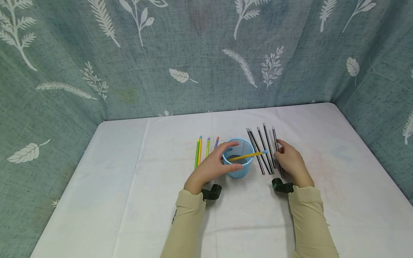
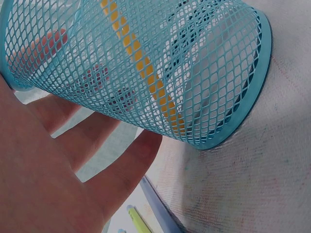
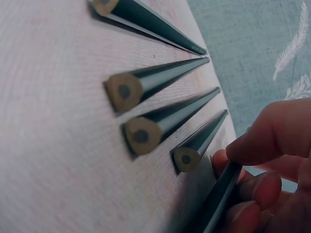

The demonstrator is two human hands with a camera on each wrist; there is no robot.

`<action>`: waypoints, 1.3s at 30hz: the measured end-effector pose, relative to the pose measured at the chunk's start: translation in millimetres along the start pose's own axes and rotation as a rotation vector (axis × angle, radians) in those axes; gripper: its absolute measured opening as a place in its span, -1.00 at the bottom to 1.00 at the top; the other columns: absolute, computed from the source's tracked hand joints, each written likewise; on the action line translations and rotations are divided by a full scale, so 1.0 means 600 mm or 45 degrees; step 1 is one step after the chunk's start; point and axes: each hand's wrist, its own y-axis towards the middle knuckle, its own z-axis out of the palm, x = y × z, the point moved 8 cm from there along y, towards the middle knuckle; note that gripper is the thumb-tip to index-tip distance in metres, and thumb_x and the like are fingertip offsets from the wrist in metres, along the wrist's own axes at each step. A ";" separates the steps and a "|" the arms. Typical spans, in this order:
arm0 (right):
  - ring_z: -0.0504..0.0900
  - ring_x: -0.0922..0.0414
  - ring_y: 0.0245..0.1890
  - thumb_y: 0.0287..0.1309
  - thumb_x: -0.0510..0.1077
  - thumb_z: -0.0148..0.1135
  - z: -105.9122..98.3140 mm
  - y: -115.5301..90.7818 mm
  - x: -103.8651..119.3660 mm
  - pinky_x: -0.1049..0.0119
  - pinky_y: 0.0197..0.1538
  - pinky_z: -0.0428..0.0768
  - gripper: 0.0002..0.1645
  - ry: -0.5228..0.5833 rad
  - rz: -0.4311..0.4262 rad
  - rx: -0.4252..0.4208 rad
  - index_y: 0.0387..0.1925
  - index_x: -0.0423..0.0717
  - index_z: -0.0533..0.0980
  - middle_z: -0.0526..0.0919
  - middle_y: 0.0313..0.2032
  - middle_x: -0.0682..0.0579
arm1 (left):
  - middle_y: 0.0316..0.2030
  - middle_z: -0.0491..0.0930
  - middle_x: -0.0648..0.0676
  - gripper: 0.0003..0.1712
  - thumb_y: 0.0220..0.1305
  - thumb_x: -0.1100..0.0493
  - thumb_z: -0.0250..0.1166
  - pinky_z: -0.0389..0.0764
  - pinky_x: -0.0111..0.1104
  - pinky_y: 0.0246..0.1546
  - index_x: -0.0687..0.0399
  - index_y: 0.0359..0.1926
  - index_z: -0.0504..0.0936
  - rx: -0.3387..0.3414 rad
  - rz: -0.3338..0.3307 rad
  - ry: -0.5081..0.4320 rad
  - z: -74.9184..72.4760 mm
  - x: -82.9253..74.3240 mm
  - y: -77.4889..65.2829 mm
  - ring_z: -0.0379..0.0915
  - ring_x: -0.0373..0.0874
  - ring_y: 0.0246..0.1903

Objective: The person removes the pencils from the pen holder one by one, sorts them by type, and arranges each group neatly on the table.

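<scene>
A light-blue mesh pencil cup (image 1: pixel 238 173) stands on the table with one yellow pencil (image 1: pixel 246 156) leaning inside it. My left hand (image 1: pixel 211 165) holds the cup near its rim, thumb on the near side and fingers on the far side. In the left wrist view, fingers (image 2: pixel 129 167) lie along the mesh wall. My right hand (image 1: pixel 292 161) pinches the rightmost black pencil (image 1: pixel 275 139) between thumb and fingers. Its shaft (image 3: pixel 221 194) shows under the thumb in the right wrist view. Several other black pencils (image 1: pixel 266 143) lie between cup and right hand, unsharpened ends toward me.
Left of the cup lie several coloured pencils: a green one (image 1: pixel 196 154), a yellow one (image 1: pixel 200 148), a lime one (image 1: pixel 208 146) and a purple one (image 1: pixel 216 142), partly behind the left hand. A white cloth (image 1: pixel 155 200) covers the table, with a leaf-patterned curtain (image 1: pixel 206 93) behind.
</scene>
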 end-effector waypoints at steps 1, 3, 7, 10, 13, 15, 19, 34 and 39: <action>0.35 0.00 -0.38 0.13 -0.19 -0.12 0.000 0.000 0.000 0.18 -0.35 0.30 -0.33 0.001 -0.002 -0.003 0.30 -0.22 0.07 0.43 -0.22 -0.15 | 0.20 0.12 -0.26 -0.23 -0.11 -0.29 0.31 0.38 -0.22 -0.12 -0.61 0.16 0.18 0.000 -0.001 -0.002 0.000 0.000 0.000 0.24 -0.07 0.05; 0.35 0.00 -0.38 0.13 -0.20 -0.11 0.000 0.001 0.000 0.17 -0.34 0.29 -0.34 0.006 -0.003 -0.007 0.30 -0.22 0.08 0.43 -0.23 -0.14 | 0.20 0.12 -0.26 -0.24 -0.11 -0.29 0.31 0.39 -0.22 -0.12 -0.62 0.16 0.19 0.000 -0.004 -0.005 0.000 0.001 0.000 0.25 -0.07 0.04; 0.34 0.01 -0.40 0.12 -0.22 -0.10 0.001 0.002 0.002 0.18 -0.34 0.27 -0.36 0.010 -0.022 -0.021 0.27 -0.22 0.13 0.42 -0.28 -0.11 | 0.20 0.12 -0.26 -0.24 -0.10 -0.28 0.30 0.39 -0.21 -0.12 -0.61 0.16 0.19 0.002 -0.007 -0.009 0.000 0.001 0.000 0.25 -0.06 0.04; 0.34 0.01 -0.41 0.10 -0.24 -0.08 0.000 0.003 0.003 0.17 -0.34 0.27 -0.37 0.006 -0.051 -0.032 0.25 -0.25 0.15 0.43 -0.29 -0.10 | 0.20 0.12 -0.26 -0.24 -0.10 -0.28 0.30 0.39 -0.21 -0.12 -0.61 0.17 0.18 0.001 -0.011 -0.008 0.000 0.002 0.000 0.25 -0.06 0.04; 0.35 0.00 -0.39 0.09 -0.26 -0.06 -0.001 0.002 0.004 0.16 -0.33 0.28 -0.37 0.006 -0.069 -0.037 0.24 -0.27 0.17 0.43 -0.29 -0.12 | 0.20 0.12 -0.26 -0.23 -0.10 -0.29 0.30 0.39 -0.20 -0.12 -0.61 0.17 0.18 -0.003 -0.016 -0.004 0.000 0.003 0.000 0.25 -0.06 0.04; 0.35 0.00 -0.39 0.08 -0.26 -0.06 -0.002 0.002 0.004 0.15 -0.33 0.28 -0.38 0.007 -0.072 -0.038 0.24 -0.27 0.18 0.43 -0.28 -0.13 | 0.20 0.12 -0.26 -0.23 -0.11 -0.30 0.30 0.39 -0.20 -0.12 -0.62 0.17 0.18 -0.005 -0.019 -0.003 0.000 0.003 -0.001 0.25 -0.06 0.04; 0.36 0.00 -0.40 0.07 -0.26 -0.06 -0.002 0.003 0.003 0.18 -0.36 0.29 -0.38 0.002 -0.064 -0.045 0.23 -0.27 0.20 0.44 -0.29 -0.14 | 0.20 0.13 -0.25 -0.23 -0.12 -0.30 0.30 0.39 -0.21 -0.12 -0.62 0.16 0.18 -0.008 -0.017 -0.001 0.000 0.003 -0.001 0.25 -0.07 0.04; 0.36 0.00 -0.42 0.07 -0.24 -0.12 -0.001 0.004 -0.001 0.22 -0.40 0.29 -0.41 0.003 -0.052 -0.069 0.20 -0.24 0.23 0.44 -0.31 -0.13 | 0.20 0.14 -0.25 -0.23 -0.12 -0.30 0.31 0.38 -0.21 -0.11 -0.61 0.17 0.18 -0.006 -0.007 -0.011 0.001 -0.001 -0.001 0.24 -0.08 0.06; 0.35 0.02 -0.45 0.08 -0.27 -0.11 -0.002 0.003 0.001 0.23 -0.42 0.28 -0.43 0.003 -0.069 -0.069 0.20 -0.21 0.25 0.43 -0.31 -0.12 | 0.20 0.14 -0.24 -0.23 -0.12 -0.29 0.31 0.39 -0.21 -0.12 -0.61 0.17 0.18 -0.007 -0.007 -0.013 0.000 0.000 -0.001 0.25 -0.07 0.04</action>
